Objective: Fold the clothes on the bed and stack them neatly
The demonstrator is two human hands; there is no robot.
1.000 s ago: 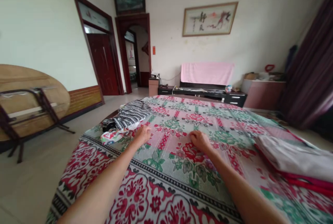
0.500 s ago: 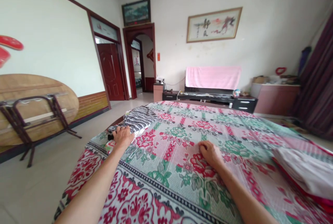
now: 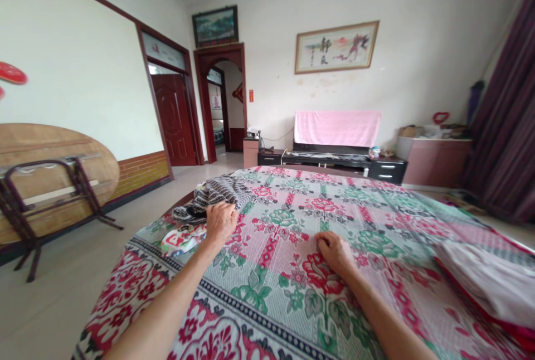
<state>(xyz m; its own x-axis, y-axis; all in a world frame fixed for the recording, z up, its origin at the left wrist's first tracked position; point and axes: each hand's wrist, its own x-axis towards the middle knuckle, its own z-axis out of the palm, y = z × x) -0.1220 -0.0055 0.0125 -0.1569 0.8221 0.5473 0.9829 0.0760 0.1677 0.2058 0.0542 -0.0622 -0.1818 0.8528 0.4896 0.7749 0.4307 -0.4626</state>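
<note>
My left hand is closed on the near right edge of a black-and-white patterned piece of clothing, which lies crumpled near the left side of the cover. Just below it, a white cloth with a colourful print is exposed. My right hand rests on the flowered cover with its fingers curled in and nothing visible in them. The cover, in pink, green and red, spreads under both hands.
To the right lies a stack of folded clothes, pale on top and red beneath. A folded round table leans against the left wall. Beyond the cover stands a black low cabinet with a pink towel above it.
My left hand has moved right and the black-and-white clothing has shifted with it, uncovering more of the printed white cloth. The right hand stays put. The view has tilted slightly up.
</note>
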